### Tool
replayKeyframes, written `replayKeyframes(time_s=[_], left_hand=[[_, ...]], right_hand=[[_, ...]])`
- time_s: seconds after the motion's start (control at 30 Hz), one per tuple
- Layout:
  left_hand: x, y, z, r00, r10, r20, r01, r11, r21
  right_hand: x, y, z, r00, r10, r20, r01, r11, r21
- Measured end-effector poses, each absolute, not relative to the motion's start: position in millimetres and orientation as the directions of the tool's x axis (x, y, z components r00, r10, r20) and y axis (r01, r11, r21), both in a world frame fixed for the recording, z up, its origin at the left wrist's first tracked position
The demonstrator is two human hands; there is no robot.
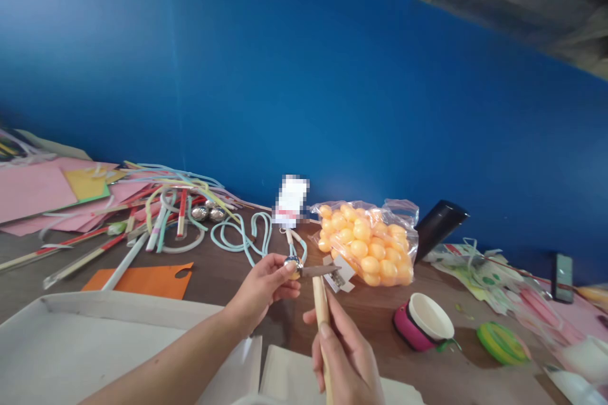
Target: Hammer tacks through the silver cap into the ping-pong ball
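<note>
In my left hand [263, 288] a shiny silver ball [294, 264] is pinched between thumb and fingers; it looks like a bell. A narrow grey-brown strip [319, 271] reaches right from the ball and crosses above the tip of a pale wooden stick [322, 307]. My right hand [344, 345] is wrapped round that stick, which points up and away from me. Whether the strip touches the stick I cannot tell. Just beyond the strip lies a small white packet [346, 273] with tiny dark pieces.
A clear bag of orange balls [363, 243] stands ahead. To its right are a black cylinder [441, 224], a pink-wrapped cup [415, 329] and green-yellow rings [502, 343]. Leftward lie silver balls [209, 212], an orange sheet [156, 281] and a white tray [118, 304]. A blue partition [285, 76] rises behind.
</note>
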State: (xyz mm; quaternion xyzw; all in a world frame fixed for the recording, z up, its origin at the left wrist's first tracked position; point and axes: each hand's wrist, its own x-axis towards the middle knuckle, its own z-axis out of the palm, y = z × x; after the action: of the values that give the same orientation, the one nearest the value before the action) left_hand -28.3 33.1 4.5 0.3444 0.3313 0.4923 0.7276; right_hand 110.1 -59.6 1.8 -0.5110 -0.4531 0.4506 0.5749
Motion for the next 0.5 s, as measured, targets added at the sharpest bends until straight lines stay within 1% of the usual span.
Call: replayKeyframes(time_s=[0.4,0.5], left_hand=[[-28.4,33.3,2.7,0.305,0.943,-0.131,-0.473,0.269,0.839],[-28.5,34.1,2.7,0.292,0.946,-0.138,-0.479,0.270,0.835]], right_hand=[[110.3,-57.6,-0.2,0.187,0.979,0.082,-0.046,0.092,-0.995],[110.9,-57.1,0.5,0.176,0.982,0.067,-0.037,0.074,-0.997]])
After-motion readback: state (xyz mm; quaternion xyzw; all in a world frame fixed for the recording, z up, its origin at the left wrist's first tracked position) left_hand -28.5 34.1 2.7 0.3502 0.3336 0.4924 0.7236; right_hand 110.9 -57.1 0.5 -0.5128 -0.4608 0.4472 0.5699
